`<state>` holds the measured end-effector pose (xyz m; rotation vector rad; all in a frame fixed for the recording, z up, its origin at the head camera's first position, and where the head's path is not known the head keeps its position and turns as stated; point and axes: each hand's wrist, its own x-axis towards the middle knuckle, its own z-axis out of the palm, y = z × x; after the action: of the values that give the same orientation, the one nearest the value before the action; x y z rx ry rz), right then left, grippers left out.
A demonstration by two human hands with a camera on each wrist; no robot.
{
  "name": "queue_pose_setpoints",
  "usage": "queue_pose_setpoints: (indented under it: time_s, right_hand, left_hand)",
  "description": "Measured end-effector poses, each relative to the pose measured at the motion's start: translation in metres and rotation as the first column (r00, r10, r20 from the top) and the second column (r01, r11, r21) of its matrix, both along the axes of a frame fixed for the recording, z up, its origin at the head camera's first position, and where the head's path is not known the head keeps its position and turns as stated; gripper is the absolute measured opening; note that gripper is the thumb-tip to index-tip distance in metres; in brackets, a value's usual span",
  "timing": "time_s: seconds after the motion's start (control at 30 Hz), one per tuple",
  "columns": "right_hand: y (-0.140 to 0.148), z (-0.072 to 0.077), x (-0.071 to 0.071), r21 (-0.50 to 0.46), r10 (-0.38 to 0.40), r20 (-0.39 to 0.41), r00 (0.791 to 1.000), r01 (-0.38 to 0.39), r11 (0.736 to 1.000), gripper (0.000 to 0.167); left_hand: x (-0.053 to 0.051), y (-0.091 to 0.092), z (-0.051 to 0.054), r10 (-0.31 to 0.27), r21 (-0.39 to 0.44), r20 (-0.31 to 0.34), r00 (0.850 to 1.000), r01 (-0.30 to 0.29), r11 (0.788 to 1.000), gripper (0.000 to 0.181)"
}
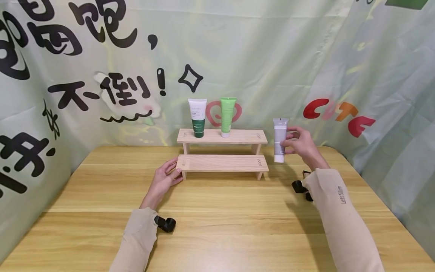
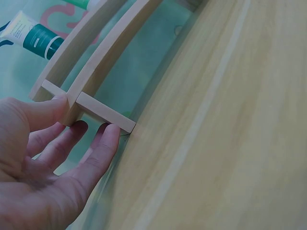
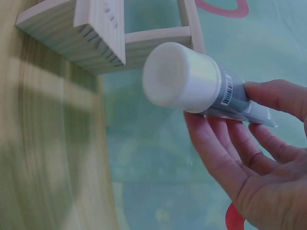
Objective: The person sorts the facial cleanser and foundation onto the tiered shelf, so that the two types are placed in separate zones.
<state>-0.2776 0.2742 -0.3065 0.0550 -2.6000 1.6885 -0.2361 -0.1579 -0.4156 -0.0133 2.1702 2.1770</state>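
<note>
On the desk [image 1: 238, 223] stands the rack [image 1: 222, 163], its lower left end pinched in the half-curled left hand [image 1: 164, 179] — likely for steadiness. Right of it, the loosely bent right hand [image 1: 301, 145] pinches the lilac tube [image 1: 280, 132], cap [image 1: 279, 159] down — presumably since caps make flat feet.

L arm [image 1: 134, 241], sleeved, runs up from bottom, L of ctr; L grip [image 1: 162, 181] near mid-frame, L thumb [image 2: 43, 112] opp. bent L fingers [image 2: 98, 155]. R arm [image 1: 346, 223], also sleeved, slants up-left from lower R; R grip [image 1: 300, 145] higher, R of ctr, R thumb [image 3: 278, 96] above curved R fingers [image 3: 218, 160] in wrist cam.
</note>
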Motion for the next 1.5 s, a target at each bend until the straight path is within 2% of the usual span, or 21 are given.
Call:
queue_pose_setpoints:
  time_s: [0.2,0.5,0.83,1.2,1.5]
  right_hand:
    - [-0.007,0.007,-0.003,-0.056,-0.026,-0.084,0.996,0.021,0.998,0.059]
    - [-0.025,0.016,-0.006,-0.103,-0.081,-0.131,0.988,0.068,0.992,0.061]
    - [-0.044,0.018,-0.016,-0.2,-0.073,-0.211,0.975,0.03,0.979,0.059]
    - [-0.065,0.017,-0.029,-0.235,-0.068,-0.315,0.947,-0.008,0.972,0.053]
    - [-0.079,0.01,-0.042,-0.224,-0.053,-0.38,0.923,-0.036,0.974,0.053]
  left_hand:
    - [0.0,0.001,0.001,-0.003,-0.004,-0.002,1.0,0.003,1.0,0.052]
    - [0.0,-0.001,0.001,-0.001,-0.009,-0.009,1.0,0.001,1.0,0.052]
    - [0.001,-0.001,0.002,-0.004,-0.006,-0.013,1.0,0.004,1.0,0.052]
    - [0.001,-0.002,0.001,0.001,-0.006,-0.021,1.0,-0.002,1.0,0.052]
    - [-0.001,-0.001,0.0,0.005,0.001,-0.007,1.0,-0.005,1.0,0.052]
